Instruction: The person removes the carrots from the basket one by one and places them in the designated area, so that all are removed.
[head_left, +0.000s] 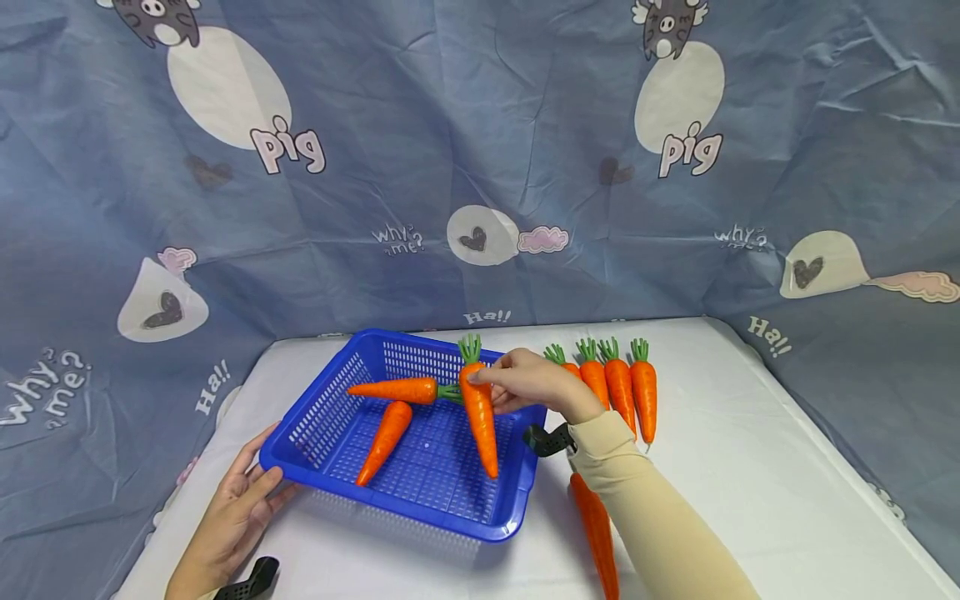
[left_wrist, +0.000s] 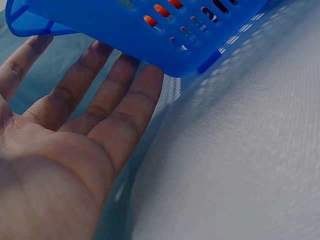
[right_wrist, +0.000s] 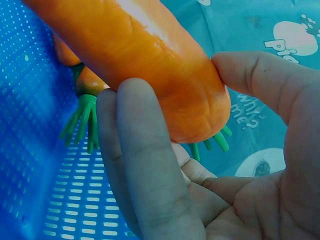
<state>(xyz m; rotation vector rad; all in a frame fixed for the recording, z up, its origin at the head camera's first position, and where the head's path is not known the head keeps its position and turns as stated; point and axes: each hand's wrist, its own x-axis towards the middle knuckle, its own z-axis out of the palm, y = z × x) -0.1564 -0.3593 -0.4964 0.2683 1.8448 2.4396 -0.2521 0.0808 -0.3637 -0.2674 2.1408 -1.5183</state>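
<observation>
My right hand (head_left: pixel 528 379) pinches an orange carrot (head_left: pixel 480 417) near its green top, thumb on one side and fingers on the other, over the right part of a blue plastic basket (head_left: pixel 420 510). The carrot's thick end (right_wrist: pixel 185 95) shows close up in the right wrist view. Two more carrots lie inside the basket: one sideways (head_left: pixel 397 390), one slanted (head_left: pixel 385 442). At the basket's left front corner is my left hand (head_left: pixel 232 521), its thumb at the rim. In the left wrist view, its nearly straight fingers (left_wrist: pixel 122 107) touch the basket's side.
Several carrots (head_left: pixel 643 400) lie side by side right of the basket, partly behind my right forearm. Another carrot (head_left: pixel 596 533) lies nearer me, beside the sleeve. A white cloth (head_left: pixel 750 500) covers the table, and a blue printed curtain (head_left: pixel 480 167) hangs behind it.
</observation>
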